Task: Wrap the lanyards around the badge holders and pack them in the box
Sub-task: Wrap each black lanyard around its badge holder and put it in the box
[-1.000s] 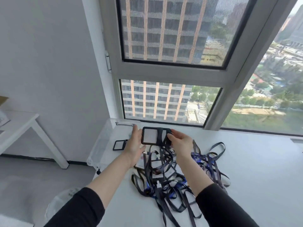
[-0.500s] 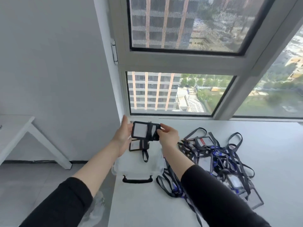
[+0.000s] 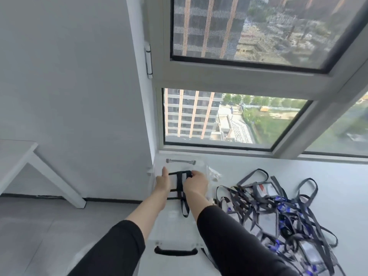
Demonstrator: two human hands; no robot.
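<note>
Now, your right hand [image 3: 196,184] pinches the wrapped badge holder [image 3: 179,179]; your left hand [image 3: 163,181] braces its other edge, fingers hidden, so I cannot tell its hold. The box [image 3: 174,230] lies beneath your grip. Tuck in the lanyard tail [image 3: 184,208] dangling below, then lower it flat.

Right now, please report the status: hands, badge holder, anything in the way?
Left hand and right hand grip the wrapped badge holder over the clear box. One lanyard loop hangs loose. Nothing blocks the box.

Both arms outstretched, left grip [image 3: 163,183] and right grip [image 3: 196,184] clasping.
</note>
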